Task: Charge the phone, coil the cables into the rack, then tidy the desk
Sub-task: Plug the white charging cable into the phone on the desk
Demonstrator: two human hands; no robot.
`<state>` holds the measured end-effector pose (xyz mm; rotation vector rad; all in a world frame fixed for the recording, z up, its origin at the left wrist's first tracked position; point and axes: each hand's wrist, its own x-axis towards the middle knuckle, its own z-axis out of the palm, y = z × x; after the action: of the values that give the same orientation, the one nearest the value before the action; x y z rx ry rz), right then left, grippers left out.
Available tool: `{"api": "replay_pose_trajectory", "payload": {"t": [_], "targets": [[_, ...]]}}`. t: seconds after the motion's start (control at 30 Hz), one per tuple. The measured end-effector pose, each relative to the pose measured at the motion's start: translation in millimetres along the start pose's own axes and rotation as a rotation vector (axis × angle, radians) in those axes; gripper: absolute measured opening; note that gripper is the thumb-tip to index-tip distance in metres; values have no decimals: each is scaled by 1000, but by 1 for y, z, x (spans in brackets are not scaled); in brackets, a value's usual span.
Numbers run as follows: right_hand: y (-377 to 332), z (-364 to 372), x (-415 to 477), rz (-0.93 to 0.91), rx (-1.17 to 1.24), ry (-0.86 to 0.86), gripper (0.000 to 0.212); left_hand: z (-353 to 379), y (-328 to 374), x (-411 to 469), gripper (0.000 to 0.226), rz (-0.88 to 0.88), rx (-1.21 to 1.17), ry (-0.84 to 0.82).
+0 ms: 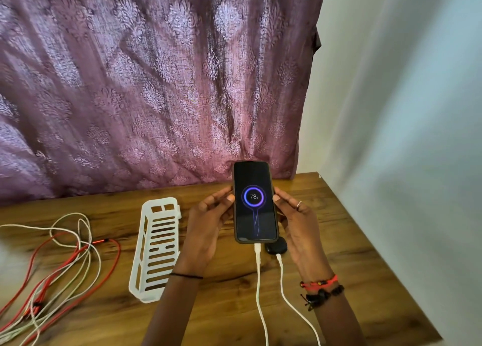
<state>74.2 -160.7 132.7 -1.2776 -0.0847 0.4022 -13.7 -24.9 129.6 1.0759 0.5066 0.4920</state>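
Wood desk (352, 254): ur left hand (206, 225) & right hand (300, 228), fingers curled, pinch phone (254, 202) edges; white cable (258, 280) plugged into phone's bottom.

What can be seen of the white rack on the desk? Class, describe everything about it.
The white rack looks like moulded plastic: a long, shallow tray with a slotted base and low rim. It lies empty on the wooden desk, its length running away from the viewer, between the loose cables and the left hand. No cable touches it; that hand's wrist passes close to its right edge.
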Motion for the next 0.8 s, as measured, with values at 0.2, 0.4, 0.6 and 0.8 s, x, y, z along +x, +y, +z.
{"api": "replay_pose_trajectory", "payload": {"t": [0.2, 0.4, 0.6, 0.8], "targets": [[-24, -3, -12, -77, 30, -36, 30, 11, 17, -12, 32, 54, -55, -47], [-41, -4, -24, -152, 59, -80, 25, 20, 30, -21, 31, 88, -88, -87], [-47, -7, -31, -187, 60, -111, 29, 24, 35, -29, 32, 118, -128, -104], [-47, -7, -33, -197, 51, -93, 32, 25, 36, -31, 32, 127, -130, -105]]}}
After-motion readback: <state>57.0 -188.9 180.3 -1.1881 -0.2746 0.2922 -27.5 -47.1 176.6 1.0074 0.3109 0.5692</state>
